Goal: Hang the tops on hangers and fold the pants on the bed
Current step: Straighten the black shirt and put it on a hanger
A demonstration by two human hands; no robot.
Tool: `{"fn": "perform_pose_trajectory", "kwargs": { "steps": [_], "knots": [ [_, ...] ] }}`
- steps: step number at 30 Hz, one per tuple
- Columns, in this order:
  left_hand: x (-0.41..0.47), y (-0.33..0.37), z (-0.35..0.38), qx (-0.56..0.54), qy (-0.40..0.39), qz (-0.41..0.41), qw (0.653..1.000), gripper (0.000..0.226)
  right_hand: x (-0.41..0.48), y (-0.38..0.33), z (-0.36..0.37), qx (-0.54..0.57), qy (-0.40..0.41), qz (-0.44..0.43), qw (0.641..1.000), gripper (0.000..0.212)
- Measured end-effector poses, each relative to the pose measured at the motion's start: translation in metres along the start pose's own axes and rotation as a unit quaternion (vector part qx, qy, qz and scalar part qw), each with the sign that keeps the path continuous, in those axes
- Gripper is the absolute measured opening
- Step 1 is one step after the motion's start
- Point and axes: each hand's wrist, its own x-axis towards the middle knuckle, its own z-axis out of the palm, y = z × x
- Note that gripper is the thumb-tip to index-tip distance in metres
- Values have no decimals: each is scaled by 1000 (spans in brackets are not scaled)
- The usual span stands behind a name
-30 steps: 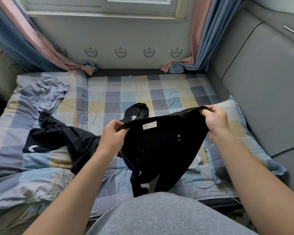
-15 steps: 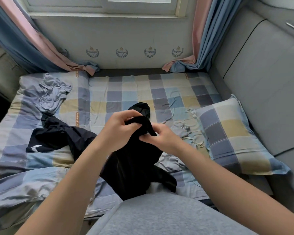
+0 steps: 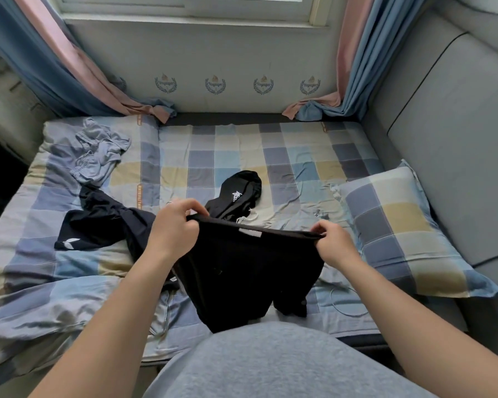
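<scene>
A black pair of shorts [image 3: 242,271] hangs stretched by its waistband above the bed's near edge. My left hand [image 3: 174,228] pinches the waistband's left end and my right hand [image 3: 332,244] pinches its right end. Behind it a second black garment [image 3: 239,193] with a small white logo lies bunched on the checked sheet. To the left lies a dark navy garment [image 3: 98,222] with a white logo. A crumpled light blue garment [image 3: 98,156] sits at the far left. No hanger is in sight.
A checked pillow [image 3: 406,228] leans at the right against the grey padded headboard [image 3: 454,139]. Curtain ends [image 3: 144,106] rest on the bed's far corners under the window. A thin white cable [image 3: 345,307] loops on the sheet near my right arm.
My hands had come together on the bunched black shorts; now they have drawn apart, spreading the waistband flat between them again.
</scene>
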Motion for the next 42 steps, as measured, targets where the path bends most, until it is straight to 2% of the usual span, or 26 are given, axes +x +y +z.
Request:
{"fn": "perform_pose_trajectory", "kwargs": {
  "steps": [3,7,11,14,18,19,22,24,26,30,34,37,42],
  "knots": [
    [9,-15,8,32,-56,11,998,45,-15,0,-23,58,16,-43,997,29],
    [23,-22,5,75,-156,56,983,45,-57,-8,-33,134,-15,-75,988,38],
    [38,-32,-8,85,-250,110,958,32,-102,-10,-14,221,2,-23,975,33],
    [46,-47,-19,124,-324,146,927,24,-133,-9,17,304,29,31,952,31],
    [51,-72,-36,142,-397,162,892,21,-173,-28,73,437,106,94,888,35],
    [50,-79,-40,124,-408,157,891,22,-183,-37,87,479,127,107,862,35],
    [40,-95,-41,30,-423,121,898,27,-213,-65,124,619,172,138,754,28],
    [26,-102,-36,-14,-412,103,905,26,-233,-79,146,659,213,147,706,22],
    [7,-106,-28,-43,-418,106,901,25,-255,-88,164,655,275,170,683,19],
    [-38,-100,-8,-57,-477,139,866,27,-309,-94,183,620,371,228,652,24],
    [-103,-76,8,-46,-558,183,808,46,-377,-84,197,592,457,276,603,33],
    [-151,-63,25,-41,-611,177,770,32,-427,-78,201,560,507,292,587,29],
    [-262,-31,52,-19,-686,235,688,33,-545,-67,210,525,608,322,501,21]
  ]
}}
